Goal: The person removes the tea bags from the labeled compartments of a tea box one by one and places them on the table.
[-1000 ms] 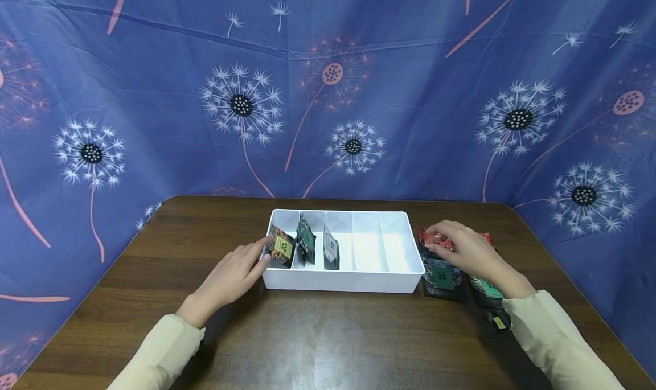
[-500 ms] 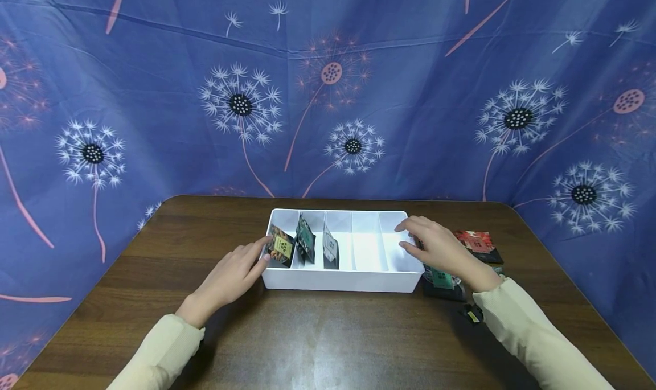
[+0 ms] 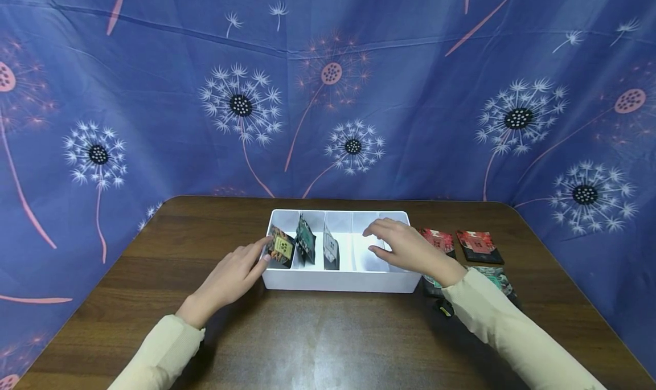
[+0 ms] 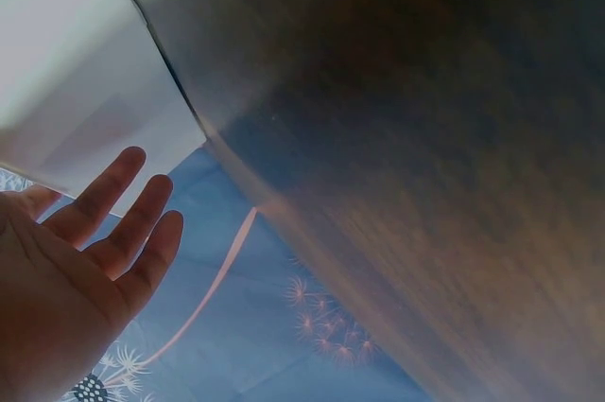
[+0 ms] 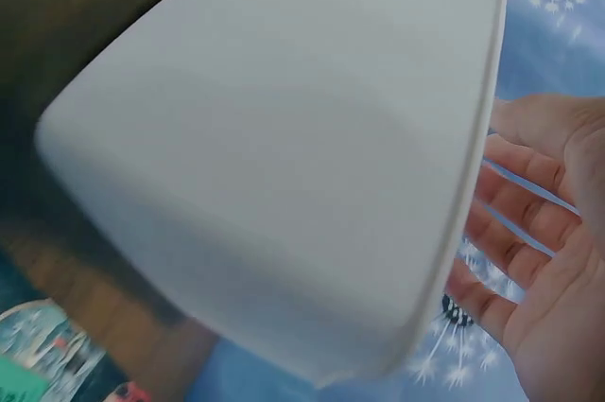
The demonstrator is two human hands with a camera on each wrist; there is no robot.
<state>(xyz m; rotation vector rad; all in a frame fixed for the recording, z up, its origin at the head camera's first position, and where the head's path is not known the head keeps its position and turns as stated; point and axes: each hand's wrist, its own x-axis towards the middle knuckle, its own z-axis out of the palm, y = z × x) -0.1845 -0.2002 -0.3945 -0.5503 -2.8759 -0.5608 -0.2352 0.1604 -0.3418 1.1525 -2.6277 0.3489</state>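
Note:
A white divided box (image 3: 338, 282) stands on the table with packets in its three left compartments. These are a black packet with a yellow label (image 3: 282, 246), a green packet (image 3: 306, 239) and a grey-labelled packet (image 3: 330, 250), all leaning upright. My left hand (image 3: 228, 282) rests at the box's left end, its fingertips by the yellow-labelled packet; in the left wrist view the fingers are spread and loose. Above the right-hand compartments hovers my right hand (image 3: 407, 247), fingers slightly bent, with nothing visible in them. The box wall hides its fingertips in the right wrist view.
Right of the box lie two red packets, one (image 3: 438, 240) near its edge and another (image 3: 479, 246) farther right. A green packet (image 3: 494, 276) and a small black item with a yellow mark (image 3: 445, 307) are partly behind the right sleeve. A patterned blue cloth (image 3: 328, 94) hangs behind the table.
My right hand has moved left from above the red packets to over the box's right compartments, uncovering the red packets. The left hand and the packets in the box have stayed put.

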